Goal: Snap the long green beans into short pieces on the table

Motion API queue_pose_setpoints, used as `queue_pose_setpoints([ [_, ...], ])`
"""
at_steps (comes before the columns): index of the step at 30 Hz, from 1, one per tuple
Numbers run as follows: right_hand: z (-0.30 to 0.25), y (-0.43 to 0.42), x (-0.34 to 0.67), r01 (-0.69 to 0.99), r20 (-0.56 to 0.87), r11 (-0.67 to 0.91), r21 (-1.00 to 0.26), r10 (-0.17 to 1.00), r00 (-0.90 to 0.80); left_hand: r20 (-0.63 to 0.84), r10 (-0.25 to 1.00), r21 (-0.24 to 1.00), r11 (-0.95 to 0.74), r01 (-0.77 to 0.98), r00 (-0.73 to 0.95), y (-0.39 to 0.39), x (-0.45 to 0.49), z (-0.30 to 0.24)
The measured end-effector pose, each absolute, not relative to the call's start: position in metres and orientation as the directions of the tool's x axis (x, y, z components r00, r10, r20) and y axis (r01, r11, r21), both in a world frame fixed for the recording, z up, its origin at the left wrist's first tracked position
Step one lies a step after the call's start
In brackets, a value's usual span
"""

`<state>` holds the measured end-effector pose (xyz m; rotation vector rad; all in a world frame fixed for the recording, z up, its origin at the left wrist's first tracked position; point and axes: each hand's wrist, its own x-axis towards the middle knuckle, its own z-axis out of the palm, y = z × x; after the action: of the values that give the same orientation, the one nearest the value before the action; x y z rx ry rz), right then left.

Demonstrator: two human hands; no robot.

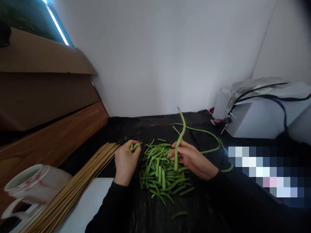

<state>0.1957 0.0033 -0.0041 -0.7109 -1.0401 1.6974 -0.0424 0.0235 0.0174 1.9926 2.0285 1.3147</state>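
My right hand (194,158) pinches a long green bean (181,136) that stands up with a slight curve, its lower end over the pile. In my left hand (127,161) the fingers are closed around short cut green bean pieces (134,147), whose ends show at the fingertips. Between and below both hands a heap of cut green bean pieces (162,173) lies on the black covering. Whole long beans (207,131) curl on the surface behind and right of my right hand. One loose piece (179,214) lies nearer to me.
A bundle of thin wooden sticks (80,184) and a white mug (36,181) with red marks are at left. Cardboard (43,94) stands behind them. At right sit a white box (257,119) with black cables, keys (224,124) and a pixelated object (262,174).
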Motion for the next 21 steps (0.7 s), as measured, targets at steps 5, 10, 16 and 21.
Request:
queue_pose_setpoints([
  [5,-0.008,0.005,0.197,-0.434,0.038,-0.103,-0.895,0.952,-0.304,0.535,0.828,0.502,-0.151,0.852,-0.169,0.028,-0.051,0.012],
  [10,-0.013,0.005,0.195,-0.377,0.096,-0.023,-0.926,0.951,-0.294,0.514,0.845,0.571,-0.211,0.793,-0.145,0.028,-0.046,0.009],
  [16,-0.01,0.002,0.193,-0.351,0.144,0.013,-0.936,0.926,-0.35,0.372,0.928,0.809,-0.337,0.482,0.025,0.015,-0.02,0.014],
  [21,-0.006,0.0,0.193,-0.335,0.184,0.048,-0.941,0.904,-0.385,0.227,0.931,0.909,-0.308,0.28,0.288,0.002,0.0,0.017],
])
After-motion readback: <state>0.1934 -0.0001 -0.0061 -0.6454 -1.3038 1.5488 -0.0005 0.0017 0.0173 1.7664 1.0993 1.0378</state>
